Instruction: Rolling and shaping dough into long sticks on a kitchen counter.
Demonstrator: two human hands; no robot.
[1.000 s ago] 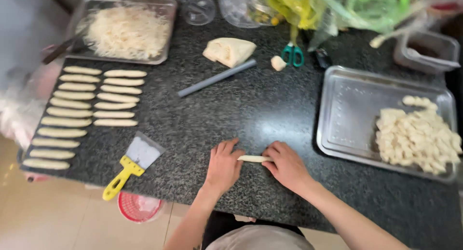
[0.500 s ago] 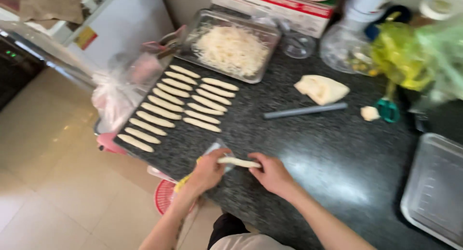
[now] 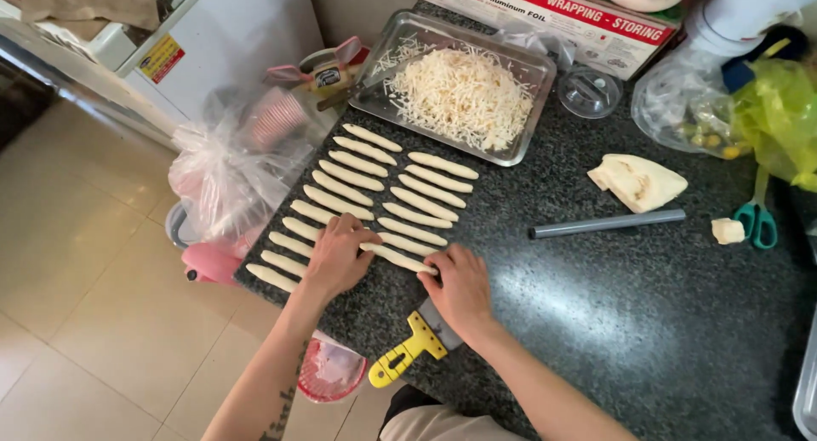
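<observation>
A thin rolled dough stick lies on the dark speckled counter, and both hands are on it. My left hand holds its left end, my right hand its right end. The stick sits at the near end of two rows of several similar dough sticks. Under my right wrist lies a scraper with a yellow handle.
A metal tray of shredded cheese stands behind the rows. To the right lie folded dough, a grey rolling rod, a small dough lump and teal scissors. Plastic bags hang off the counter's left edge.
Both hands carried the dough stick left from the counter's middle to the near end of the rows and set it down. The view swung left with them.
</observation>
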